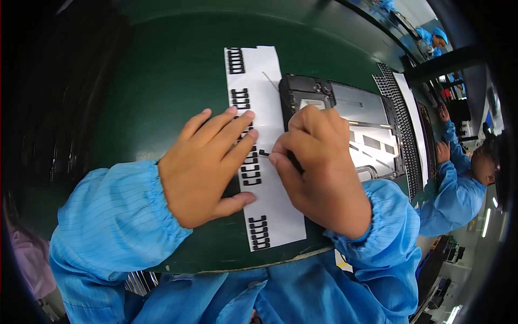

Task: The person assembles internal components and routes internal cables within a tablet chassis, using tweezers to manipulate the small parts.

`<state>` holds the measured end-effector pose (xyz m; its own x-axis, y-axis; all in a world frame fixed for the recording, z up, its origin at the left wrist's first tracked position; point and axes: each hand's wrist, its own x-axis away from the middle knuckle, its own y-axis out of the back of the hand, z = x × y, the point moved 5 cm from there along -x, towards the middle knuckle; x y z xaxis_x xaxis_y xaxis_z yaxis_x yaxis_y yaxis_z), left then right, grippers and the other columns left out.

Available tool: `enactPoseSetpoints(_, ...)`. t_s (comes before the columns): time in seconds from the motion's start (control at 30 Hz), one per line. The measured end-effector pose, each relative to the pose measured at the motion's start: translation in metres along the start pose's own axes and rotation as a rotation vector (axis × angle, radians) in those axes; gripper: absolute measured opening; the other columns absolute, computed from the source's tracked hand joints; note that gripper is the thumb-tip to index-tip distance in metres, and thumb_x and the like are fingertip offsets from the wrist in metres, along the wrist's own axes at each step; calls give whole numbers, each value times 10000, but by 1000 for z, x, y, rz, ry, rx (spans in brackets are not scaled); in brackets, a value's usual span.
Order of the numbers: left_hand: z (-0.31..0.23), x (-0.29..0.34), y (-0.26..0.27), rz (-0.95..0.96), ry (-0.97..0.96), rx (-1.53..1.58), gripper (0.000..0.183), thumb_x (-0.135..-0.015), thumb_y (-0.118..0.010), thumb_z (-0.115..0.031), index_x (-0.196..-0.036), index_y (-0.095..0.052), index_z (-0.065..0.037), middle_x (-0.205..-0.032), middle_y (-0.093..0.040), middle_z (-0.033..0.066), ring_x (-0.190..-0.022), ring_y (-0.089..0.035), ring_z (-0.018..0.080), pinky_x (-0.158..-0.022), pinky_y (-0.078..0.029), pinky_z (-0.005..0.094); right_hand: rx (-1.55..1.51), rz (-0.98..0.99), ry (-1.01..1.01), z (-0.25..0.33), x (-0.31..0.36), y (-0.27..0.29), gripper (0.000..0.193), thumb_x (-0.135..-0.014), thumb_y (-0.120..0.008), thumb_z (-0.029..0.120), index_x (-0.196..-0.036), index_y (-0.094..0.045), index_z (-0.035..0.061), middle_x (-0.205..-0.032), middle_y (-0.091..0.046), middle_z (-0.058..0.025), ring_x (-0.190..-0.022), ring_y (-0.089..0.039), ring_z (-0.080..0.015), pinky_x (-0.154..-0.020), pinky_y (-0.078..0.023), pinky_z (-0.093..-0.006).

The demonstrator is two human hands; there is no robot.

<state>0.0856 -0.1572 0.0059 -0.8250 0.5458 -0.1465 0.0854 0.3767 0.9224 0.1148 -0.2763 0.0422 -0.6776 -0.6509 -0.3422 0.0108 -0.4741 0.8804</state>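
My left hand [208, 162] lies flat with fingers spread, its fingertips on a long white backing sheet [280, 210]. Rows of small black C-shaped stickers [259, 233] run along the sheet's left side, some hidden under my fingers. A single small black piece [264, 153] of similar look is pinched between the thumb and forefinger of my right hand [315, 162], just above the sheet. Under and beyond my right hand is a flat black-framed device housing [369, 105] with silver metal panels; my hand covers its near left part.
Right of the housing stand a black perforated strip [402, 113] and a white strip [413, 119] on the green table [162, 70]. A co-worker in blue [456, 189] sits at the right side, arms on the table. Another person [431, 39] is farther back.
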Motion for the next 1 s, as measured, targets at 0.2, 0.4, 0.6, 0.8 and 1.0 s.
enactPoseSetpoints(0.2, -3, -2, 1, 0, -32, -18, 611, -679, -655, -266, -1162, -424, 27, -1255, -352, 212, -1164, -340, 367, -952, -266, 486, -387, -121, -235, -69, 35, 87, 72, -747, -556, -1, -806, -514, -7, -740, -499, -56, -702, -466, -134, -636, -371, -248)
enactPoseSetpoints(0.4, -36, -16, 10, -28, -238, 85, 509, -624, -688, -184, -1082, -513, -45, -1151, -470, 195, -1061, -460, 359, -891, -330, 498, -458, 132, -498, -111, 80, 95, 56, -726, -539, -19, -777, -522, -6, -730, -509, -67, -688, -484, -152, -613, -375, -256)
enactPoseSetpoints(0.6, -69, -42, -4, -144, -483, 82, 219, -697, -589, -50, -915, -598, -60, -971, -589, 92, -914, -562, 234, -813, -420, 402, -530, 372, -115, -96, 65, 67, 83, -682, -584, 30, -735, -528, 0, -681, -501, -102, -606, -498, -222, -553, -401, -308)
enactPoseSetpoints(0.8, -67, -46, -10, -180, -522, 126, 146, -655, -561, -65, -771, -606, 12, -865, -603, 128, -821, -590, 254, -753, -466, 361, -478, 390, -66, -97, 67, 62, 95, -621, -582, 20, -694, -526, -1, -654, -493, -113, -590, -488, -244, -536, -389, -320)
enactPoseSetpoints(1.0, -68, -43, -10, -105, -440, 116, 164, -680, -625, -65, -843, -621, -64, -918, -600, 81, -869, -576, 224, -793, -438, 389, -468, 376, -53, -95, 65, 61, 91, -604, -575, 28, -675, -522, 5, -635, -485, -110, -577, -478, -248, -529, -377, -331)
